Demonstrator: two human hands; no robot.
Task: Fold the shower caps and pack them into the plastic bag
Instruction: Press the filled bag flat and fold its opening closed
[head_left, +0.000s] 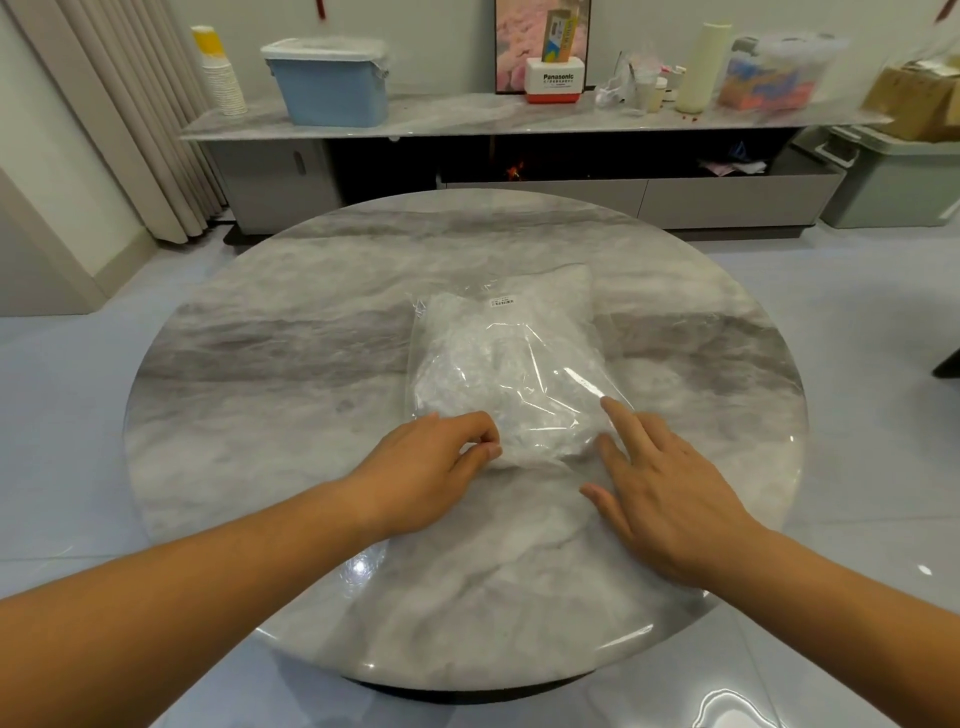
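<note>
The bag (511, 358) lies flat near the middle of the round worktop (260, 364), a bit toward my edge. It is see-through, and I can see a puffy white heap of caps (467, 364) inside it. A small white label (503, 302) sits near the bag's far end.

My left hand (431, 467) is at the near left corner of the bag. Its fingers are curled, and the thumb and fingertips meet on the thin plastic, so I think it is pinching the bag's edge. My right hand (670, 499) is spread out with straight fingers. It lies on the near right part of the bag, with the first finger reaching furthest over the plastic.

I see no loose caps on the worktop. So I think the packing is mostly done, with the caps already in the bag. I cannot tell how neatly they are folded. I also cannot tell if the near end of the bag is shut. Closing or smoothing that end may be what is left.
</note>
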